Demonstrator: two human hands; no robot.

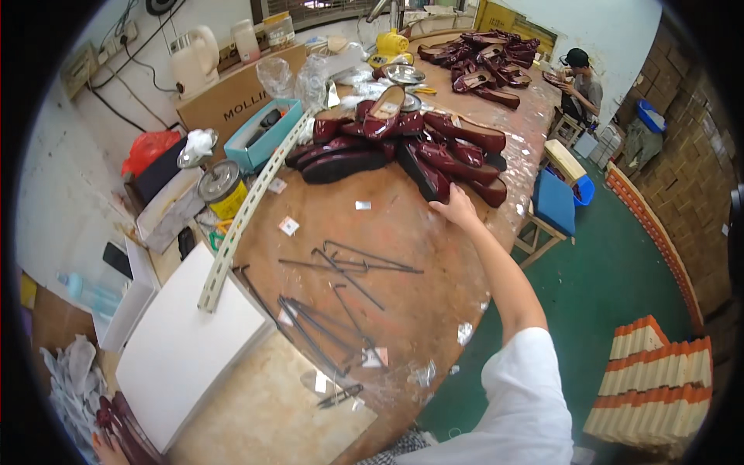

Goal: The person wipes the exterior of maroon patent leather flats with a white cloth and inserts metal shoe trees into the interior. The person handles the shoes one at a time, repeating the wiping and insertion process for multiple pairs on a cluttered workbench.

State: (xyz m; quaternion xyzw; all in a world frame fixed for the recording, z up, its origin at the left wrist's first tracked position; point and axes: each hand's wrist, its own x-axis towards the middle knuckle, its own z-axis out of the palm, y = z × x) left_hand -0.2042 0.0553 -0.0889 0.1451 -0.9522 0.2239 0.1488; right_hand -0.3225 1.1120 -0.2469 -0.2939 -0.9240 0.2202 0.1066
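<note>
My right hand [459,208] reaches across the table and grips the toe end of a dark red patent shoe [425,169], whose dark sole shows. That shoe lies at the near side of a heap of similar shoes [457,159]. The pile's top shoe [385,112] shows a pale insole. At the lower left edge, mostly cut off by the picture's rim, my left hand [108,449] has its fingers against a pair of dark red shoes [133,434].
Bent dark metal rods [341,267] and black snips [339,396] lie on the brown table [418,310]. A slotted metal strip [252,205] crosses a white board [190,341]. Another person [581,85] sits beyond a blue-topped stool [553,203]. More shoes [488,58] lie farther back.
</note>
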